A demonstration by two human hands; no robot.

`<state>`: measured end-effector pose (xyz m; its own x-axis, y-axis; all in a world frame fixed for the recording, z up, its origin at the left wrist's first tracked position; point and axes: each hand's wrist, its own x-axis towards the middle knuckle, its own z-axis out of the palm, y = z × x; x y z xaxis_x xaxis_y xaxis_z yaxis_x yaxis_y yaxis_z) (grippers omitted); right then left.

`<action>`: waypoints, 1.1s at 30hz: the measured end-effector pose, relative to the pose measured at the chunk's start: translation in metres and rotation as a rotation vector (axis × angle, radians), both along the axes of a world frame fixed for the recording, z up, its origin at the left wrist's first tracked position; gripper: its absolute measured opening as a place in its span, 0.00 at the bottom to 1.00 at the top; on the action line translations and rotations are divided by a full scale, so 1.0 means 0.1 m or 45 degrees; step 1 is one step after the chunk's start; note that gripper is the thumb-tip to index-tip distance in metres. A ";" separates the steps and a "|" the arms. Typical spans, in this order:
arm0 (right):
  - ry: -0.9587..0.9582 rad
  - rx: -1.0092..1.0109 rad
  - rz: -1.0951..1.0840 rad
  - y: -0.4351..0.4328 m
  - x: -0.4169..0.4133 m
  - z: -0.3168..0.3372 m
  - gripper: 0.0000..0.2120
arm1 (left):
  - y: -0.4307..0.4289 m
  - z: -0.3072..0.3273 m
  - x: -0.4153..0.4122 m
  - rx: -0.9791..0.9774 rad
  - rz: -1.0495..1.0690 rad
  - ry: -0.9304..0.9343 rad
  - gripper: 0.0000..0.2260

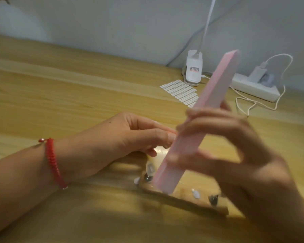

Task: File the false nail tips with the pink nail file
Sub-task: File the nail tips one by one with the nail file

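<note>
Pink nail file stands steeply in the right hand's curled fingers, its lower end by the wooden holder carrying false nail tips. The left hand pinches at the file's edge; what it holds is hidden. Filing looks underway, and the next move calls for short, light strokes.

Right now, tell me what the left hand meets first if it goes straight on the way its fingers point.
The pink nail file, held by the right hand: the left hand points straight at it, apparently almost touching; blur hides contact.
</note>
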<state>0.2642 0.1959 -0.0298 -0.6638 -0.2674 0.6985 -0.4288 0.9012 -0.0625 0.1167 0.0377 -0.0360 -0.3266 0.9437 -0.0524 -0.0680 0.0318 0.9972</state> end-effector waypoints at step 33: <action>-0.117 -0.229 0.022 -0.04 0.03 -0.07 0.19 | 0.00 -0.05 -0.04 -0.014 0.058 0.043 0.14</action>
<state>0.2676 0.1915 -0.0370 -0.7232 -0.1556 0.6729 -0.4290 0.8647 -0.2612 0.1129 0.0381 -0.0412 -0.3711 0.9272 -0.0505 -0.0357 0.0401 0.9986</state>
